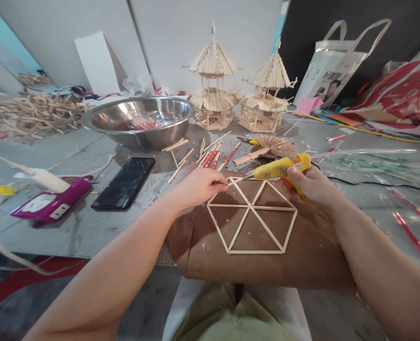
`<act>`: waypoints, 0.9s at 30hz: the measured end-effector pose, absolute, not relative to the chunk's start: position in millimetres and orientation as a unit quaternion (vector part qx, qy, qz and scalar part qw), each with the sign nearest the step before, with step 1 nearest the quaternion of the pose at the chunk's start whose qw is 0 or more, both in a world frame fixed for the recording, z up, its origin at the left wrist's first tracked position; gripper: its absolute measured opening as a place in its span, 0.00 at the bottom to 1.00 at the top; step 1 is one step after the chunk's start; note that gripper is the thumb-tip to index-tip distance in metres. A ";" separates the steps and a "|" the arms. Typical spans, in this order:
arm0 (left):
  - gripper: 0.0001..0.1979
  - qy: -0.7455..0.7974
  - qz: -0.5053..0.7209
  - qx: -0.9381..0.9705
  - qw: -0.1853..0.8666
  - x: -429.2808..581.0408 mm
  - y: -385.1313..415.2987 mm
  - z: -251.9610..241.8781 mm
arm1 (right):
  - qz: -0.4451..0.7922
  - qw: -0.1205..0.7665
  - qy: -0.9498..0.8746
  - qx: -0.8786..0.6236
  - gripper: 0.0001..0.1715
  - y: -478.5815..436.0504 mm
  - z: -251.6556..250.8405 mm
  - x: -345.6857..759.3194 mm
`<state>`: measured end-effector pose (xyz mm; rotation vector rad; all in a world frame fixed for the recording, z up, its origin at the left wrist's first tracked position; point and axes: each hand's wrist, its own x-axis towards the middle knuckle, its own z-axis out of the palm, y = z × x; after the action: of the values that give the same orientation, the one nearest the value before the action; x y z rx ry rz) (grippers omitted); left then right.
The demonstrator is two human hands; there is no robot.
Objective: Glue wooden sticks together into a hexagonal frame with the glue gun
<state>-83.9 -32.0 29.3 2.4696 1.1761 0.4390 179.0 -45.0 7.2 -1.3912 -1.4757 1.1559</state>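
A hexagonal frame of pale wooden sticks (pixel 272 233), with spokes crossing at its middle, lies flat on brown paper (pixel 199 258). My left hand (pixel 204 188) is closed in a pinch at the frame's upper left corner, its fingertips partly covering that joint. In my right hand (pixel 311 182) is a yellow hot glue gun (pixel 272 168), gripped by its handle. The gun's nozzle points left, close to the frame's top edge and my left fingertips. A clear glue stick (pixel 366 153) sticks out of the gun's back.
Behind stand two stick pagodas (pixel 215 102) (pixel 266 102) and a steel basin (pixel 138 118). Loose sticks (pixel 181 166) and a folded paper fan (pixel 273 146) lie beyond the frame. Leftward are a phone (pixel 124 184) and a purple power block (pixel 53 201) with cables. A black cord (pixel 376 183) runs right.
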 end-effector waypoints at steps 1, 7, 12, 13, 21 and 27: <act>0.07 0.415 0.156 0.877 0.183 -84.2 -31.7 28.8 | 0.455 0.392 -0.581 -0.549 0.28 -44.8 6.5 179.4; 0.07 0.413 0.150 0.878 0.189 -84.6 -30.8 27.4 | 0.448 0.390 -0.584 -0.554 0.26 -44.7 5.1 180.0; 0.07 0.412 0.155 0.878 0.189 -83.8 -31.4 28.3 | 0.449 0.393 -0.578 -0.557 0.27 -45.2 6.5 179.0; 0.07 0.413 0.155 0.877 0.189 -83.7 -31.4 28.5 | 0.450 0.392 -0.579 -0.555 0.27 -45.0 6.1 179.3; 0.07 0.417 0.168 0.875 0.179 -85.9 -30.3 26.8 | 0.443 0.374 -0.585 -0.567 0.27 -45.0 6.0 181.0; 0.08 0.425 0.178 0.868 0.183 -85.7 -32.3 29.5 | 0.395 0.408 -0.566 -0.598 0.22 -40.5 16.1 187.4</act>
<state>-85.7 -32.3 29.5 2.4496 1.1993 0.5035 187.4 -40.5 16.1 -1.5069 -1.4262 0.9943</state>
